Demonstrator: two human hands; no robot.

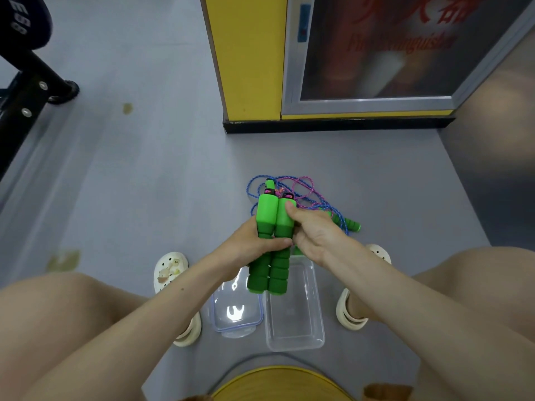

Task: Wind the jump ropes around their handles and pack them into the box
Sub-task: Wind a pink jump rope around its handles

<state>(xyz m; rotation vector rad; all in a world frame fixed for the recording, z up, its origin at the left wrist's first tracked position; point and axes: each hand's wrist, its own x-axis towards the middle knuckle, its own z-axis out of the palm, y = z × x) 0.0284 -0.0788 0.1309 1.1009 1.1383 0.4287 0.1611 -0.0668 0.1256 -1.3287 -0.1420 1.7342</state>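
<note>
Between the left hand (256, 241) and right hand (314, 231), the ribbed foam handles (272, 273) are bright green at the top, darker green lower, capped black and pink. Beyond the hands lie a flecked blue braided rope (248, 190) and a pink braided rope (312, 182). Below them are a clear plastic box (295, 341) and a blue-rimmed clear lid (236, 312).

Handles: 3 seen; held handles (267, 209) 2, floor handle (351, 224) 1. Ropes 2: blue rope (248, 189), pink rope (309, 179). Box (295, 340) 1. Lid (236, 314) 1. Hands 2: left hand (254, 241), right hand (315, 235). Shoes 2: left shoe (170, 270), right shoe (350, 314).
</note>
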